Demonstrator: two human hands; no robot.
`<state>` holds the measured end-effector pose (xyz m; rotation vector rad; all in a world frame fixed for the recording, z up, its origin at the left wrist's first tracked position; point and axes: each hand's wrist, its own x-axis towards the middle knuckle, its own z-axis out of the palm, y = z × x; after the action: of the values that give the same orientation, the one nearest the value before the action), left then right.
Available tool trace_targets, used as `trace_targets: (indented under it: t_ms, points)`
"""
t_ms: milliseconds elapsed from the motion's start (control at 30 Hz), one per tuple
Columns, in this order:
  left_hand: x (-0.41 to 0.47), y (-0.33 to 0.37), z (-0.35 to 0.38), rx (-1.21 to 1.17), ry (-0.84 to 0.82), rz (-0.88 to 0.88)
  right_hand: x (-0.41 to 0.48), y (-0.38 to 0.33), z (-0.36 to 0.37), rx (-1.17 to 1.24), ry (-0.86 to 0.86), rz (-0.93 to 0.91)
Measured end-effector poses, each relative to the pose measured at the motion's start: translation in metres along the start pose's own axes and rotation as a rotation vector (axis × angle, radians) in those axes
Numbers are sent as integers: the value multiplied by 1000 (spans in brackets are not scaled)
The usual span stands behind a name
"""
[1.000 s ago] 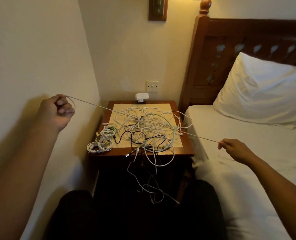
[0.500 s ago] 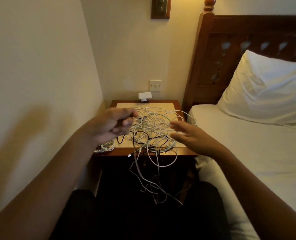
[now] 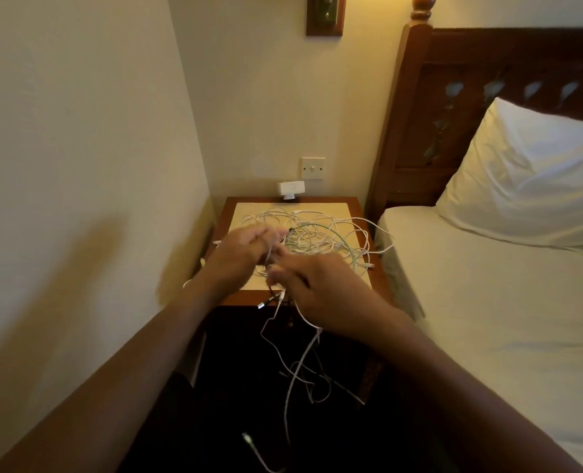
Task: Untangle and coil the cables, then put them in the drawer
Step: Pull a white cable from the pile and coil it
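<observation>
no writing can be read anywhere; the small white plug-in unit (image 3: 290, 188) at the back of the nightstand (image 3: 359, 207) has a round mark on its face, too small to make out.

both arms reach forward from the bottom corners and the two hands meet over the front edge of the nightstand, almost touching. the left hand (image 3: 245, 249) is back-up with its fingers pointing into the pile, and it is too blurred to tell whether it grips anything. the right hand (image 3: 320, 291) sits just nearer and to the right, its fingers curled toward the left hand and pinching a white cable (image 3: 293, 380). that cable runs out from under the hand and hangs down in front of the dark nightstand front, looping among other dangling strands.

the tangle of cables (image 3: 317, 233) lies on the cream top panel (image 3: 249, 213), mostly behind and to the right of the hands, with loops spilling over the right edge toward the bed (image 3: 505, 302). the strands are too knotted to count. most are white, one is pale green (image 3: 348, 247), and some are black. a metal-tipped plug (image 3: 261, 305) sticks out over the front edge.

counted: two hands, one nightstand, one pillow (image 3: 522, 179), one wooden headboard (image 3: 453, 97), one wall switch (image 3: 313, 168), one wood-framed wall fitting (image 3: 325, 15).
</observation>
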<state>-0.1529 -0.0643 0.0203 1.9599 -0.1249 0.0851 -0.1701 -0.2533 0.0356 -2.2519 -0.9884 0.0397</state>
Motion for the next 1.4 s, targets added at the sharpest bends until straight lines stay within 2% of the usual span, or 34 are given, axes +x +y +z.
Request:
trace_targets:
  t_ms: [33,100,167,267,367,467,533,567,633,700,767,867,1000,1167,1400]
  points:
    - [-5,-1,3,1,-93,-6,6,1,-13,-15,62,-4]
    - [-13,-1,3,-162,-244,-46,17,15,-35,10,179,30]
    - [-19,1,-8,-385,-332,-85,24,39,-44,80,253,61]
    - [-23,6,-29,-648,-421,-52,22,77,-31,138,291,120]
    - [-19,21,-42,-869,-282,7,6,96,-4,300,193,274]
    - [-9,36,-41,-1042,-84,39,-10,81,22,256,-18,285]
    - [-4,37,-32,-991,24,54,-18,52,32,219,-189,223]
    - [-2,34,-26,-864,75,62,-22,36,32,211,-260,170]
    - [-1,21,-13,-451,134,73,-22,7,18,215,-331,63]
    - [-4,5,-6,-90,53,52,-16,-10,-7,204,-281,-16]
    - [-11,-5,-4,40,-91,-5,-4,-12,-34,203,-140,-15]
    - [-26,-6,-4,-244,-285,-76,13,11,-61,222,78,50]
    - [-37,-3,-15,-597,-334,-34,24,57,-44,203,176,133]
    - [-24,4,-62,-1027,-80,-30,8,126,-2,103,171,280]
    - [-7,-29,-114,-1108,225,-96,-35,196,-2,-54,110,504]
